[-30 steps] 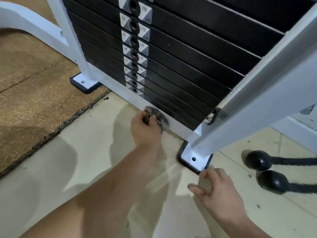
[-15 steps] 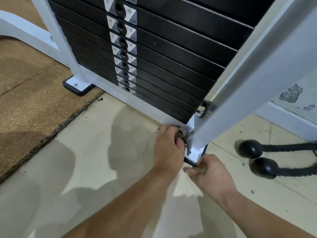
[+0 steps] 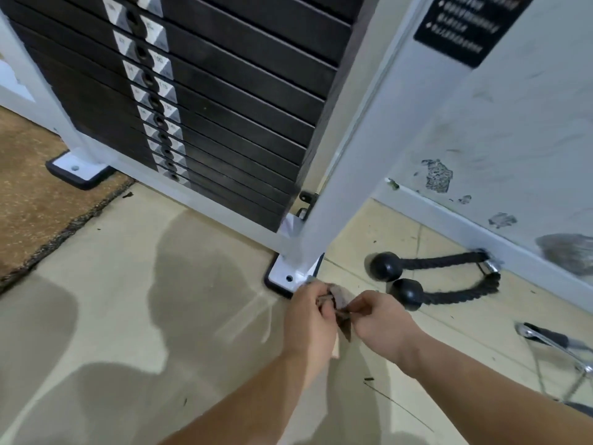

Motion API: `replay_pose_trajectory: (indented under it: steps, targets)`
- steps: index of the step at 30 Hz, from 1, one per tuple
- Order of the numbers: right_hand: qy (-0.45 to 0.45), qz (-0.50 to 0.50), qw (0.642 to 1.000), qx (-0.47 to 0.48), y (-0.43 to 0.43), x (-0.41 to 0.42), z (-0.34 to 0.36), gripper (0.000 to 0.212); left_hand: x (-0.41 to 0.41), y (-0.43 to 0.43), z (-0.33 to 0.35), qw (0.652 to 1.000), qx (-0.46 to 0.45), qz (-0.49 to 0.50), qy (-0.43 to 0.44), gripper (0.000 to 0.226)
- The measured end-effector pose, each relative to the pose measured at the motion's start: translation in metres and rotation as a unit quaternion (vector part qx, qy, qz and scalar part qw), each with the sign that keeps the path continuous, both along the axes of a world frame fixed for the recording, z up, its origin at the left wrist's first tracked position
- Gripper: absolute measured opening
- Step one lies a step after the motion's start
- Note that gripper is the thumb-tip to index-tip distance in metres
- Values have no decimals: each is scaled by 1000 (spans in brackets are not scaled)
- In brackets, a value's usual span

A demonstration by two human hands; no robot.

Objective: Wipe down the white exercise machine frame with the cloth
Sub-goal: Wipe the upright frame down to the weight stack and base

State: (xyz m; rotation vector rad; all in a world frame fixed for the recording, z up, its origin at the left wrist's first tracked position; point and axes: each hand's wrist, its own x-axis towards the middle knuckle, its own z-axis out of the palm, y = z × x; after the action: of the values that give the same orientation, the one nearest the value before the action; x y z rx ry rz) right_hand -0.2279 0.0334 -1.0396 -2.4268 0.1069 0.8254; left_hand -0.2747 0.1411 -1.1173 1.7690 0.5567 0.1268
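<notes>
Just beside the corner foot plate [image 3: 285, 274]: cloth [image 3: 338, 301] gripped in both hands, off the metal.

Bunched grey cloth pinched between left hand [image 3: 306, 313] and right hand [image 3: 382, 319], fingers of each curled round it, knuckles nearly meeting, low over the tiled floor [image 3: 128, 300]. Looks more like bunching or folding than wiping. Up and a touch left of the grip, very close: the foot plate, right by the left knuckles, contact impossible to call. Rising from it, up and to the right: the white upright post [image 3: 369, 155], long axis running away from the grip toward the top of view. Off to the left along the floor: the low base rail [image 3: 208, 200] under the black weight stack [image 3: 240, 91]. Nearer the foot and rail: left hand. Nearer the post's outer face and the rope handle [image 3: 442, 277] on the floor: right. Probably a short reach upward next, with strokes along the post's length.
</notes>
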Motion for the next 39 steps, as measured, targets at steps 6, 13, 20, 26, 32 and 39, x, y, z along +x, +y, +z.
replay_pose_trajectory:
  steps: [6, 13, 20, 26, 32, 39]
  targets:
    - [116, -129, 964, 203, 12, 25, -9, 31, 8, -2, 21, 953, -269, 137, 29, 8]
    - [50, -218, 954, 198, 25, 49, -22, 9, -6, 23, 33, 980, -160, 54, 101, 9]
    - [-21, -100, 973, 205, 31, 109, -48, 17, -7, 38, 67, 987, 10, 54, 153, 20]
    - [-216, 132, 960, 117, 39, 82, -97, 50, 19, 6, 57, 973, 46, 85, 212, 18]
    - [-263, 239, 934, 44, 43, 126, -126, 39, 20, 2, 42, 971, -25, 157, 178, 17]
    - [-213, 181, 958, 61, 40, 110, -104, 31, -7, 12, 55, 969, -9, 157, 190, 21]
